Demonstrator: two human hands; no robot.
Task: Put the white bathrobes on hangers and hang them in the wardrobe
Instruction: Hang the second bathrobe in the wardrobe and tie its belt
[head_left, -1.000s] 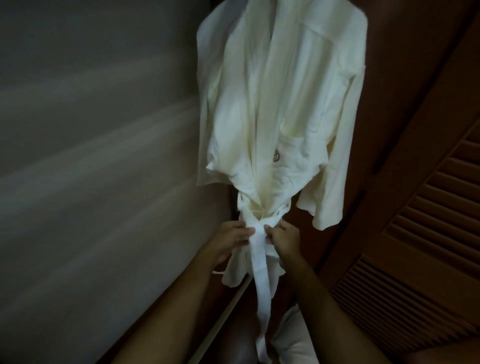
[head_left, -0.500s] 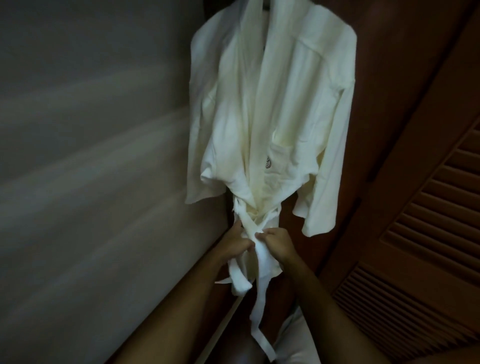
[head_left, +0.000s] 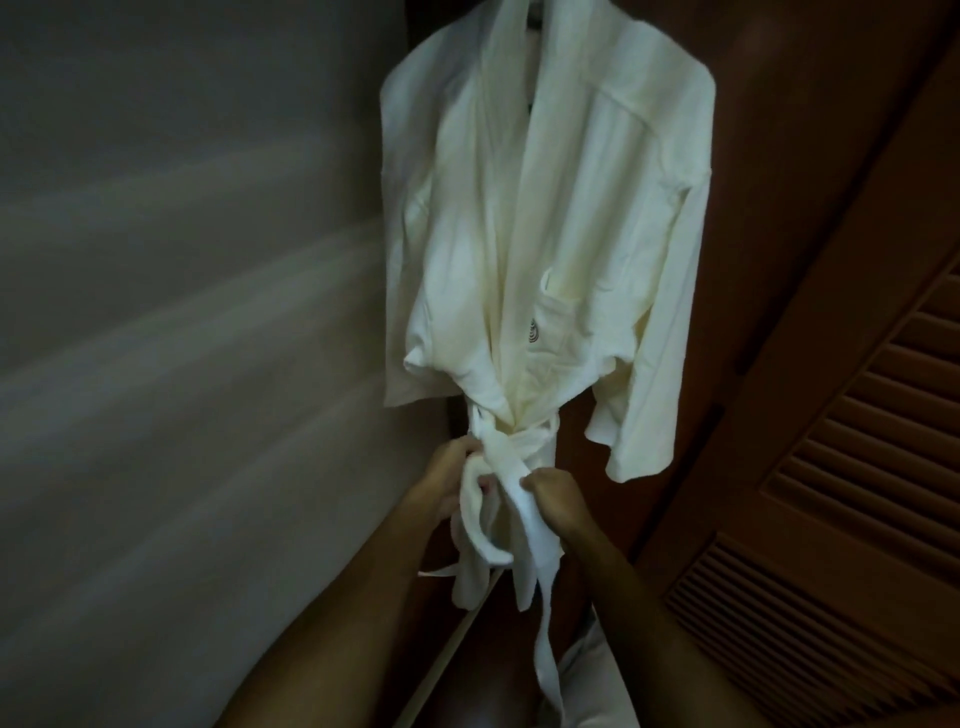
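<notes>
A white bathrobe (head_left: 561, 218) hangs inside the dark wooden wardrobe, its hanger hidden under the collar at the top edge. Its white belt (head_left: 511, 457) is wrapped round the waist, with both ends trailing down. My left hand (head_left: 447, 478) grips one belt end at the left of the waist. My right hand (head_left: 553, 491) grips the other belt end just right of the knot. The long end falls past my right forearm toward the floor.
A pale wall (head_left: 182, 338) fills the left side. A louvred wooden wardrobe door (head_left: 841, 493) stands open at the right. More white fabric (head_left: 592, 675) lies low between my forearms. The wardrobe's brown back panel (head_left: 769, 130) is behind the robe.
My hands have drawn apart a little, pulling the belt ends to either side. A short belt end now hangs in a loop below my left hand.
</notes>
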